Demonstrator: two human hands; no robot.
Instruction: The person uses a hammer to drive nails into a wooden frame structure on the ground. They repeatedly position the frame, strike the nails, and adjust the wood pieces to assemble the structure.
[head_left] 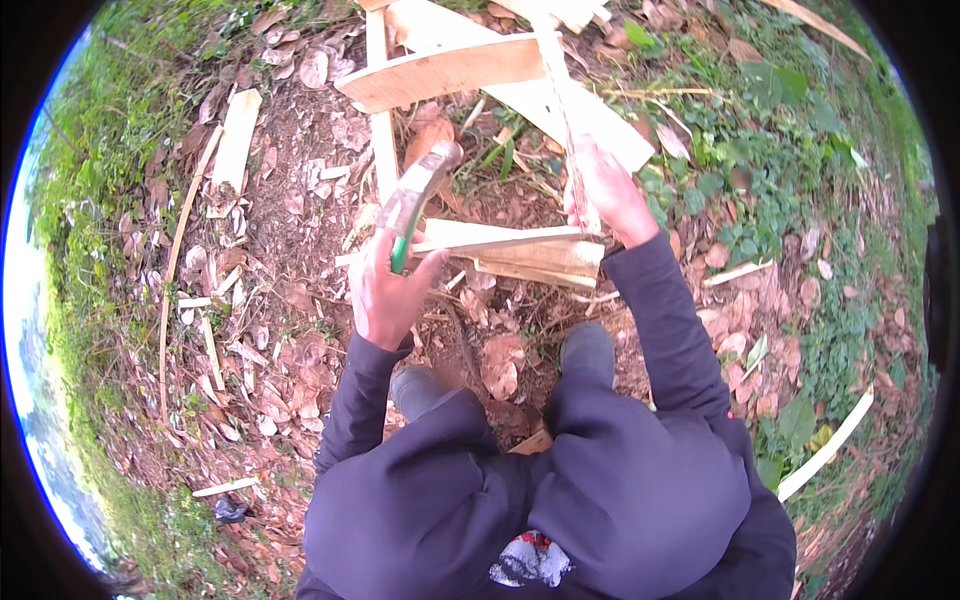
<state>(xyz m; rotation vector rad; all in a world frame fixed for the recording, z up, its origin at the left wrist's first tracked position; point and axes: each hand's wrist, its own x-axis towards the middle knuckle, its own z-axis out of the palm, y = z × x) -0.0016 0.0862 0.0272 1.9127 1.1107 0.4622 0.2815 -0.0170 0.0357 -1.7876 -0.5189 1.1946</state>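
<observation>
My left hand is closed around a hammer with a worn metal head and a green part by the fingers. Its thumb lies against the left end of a pale wooden crosspiece. On the right, my right hand grips a narrow upright wooden strip, close to where the strip meets the crosspiece's right end. The strip belongs to a rough wooden frame, with a wider curved board across its far part and another strip along its left side.
A wide pale board lies slanted under the frame. Short planks rest below the crosspiece. Leaf litter covers the ground, with a loose board and a long thin stick at left. My boots stand just nearer than the frame.
</observation>
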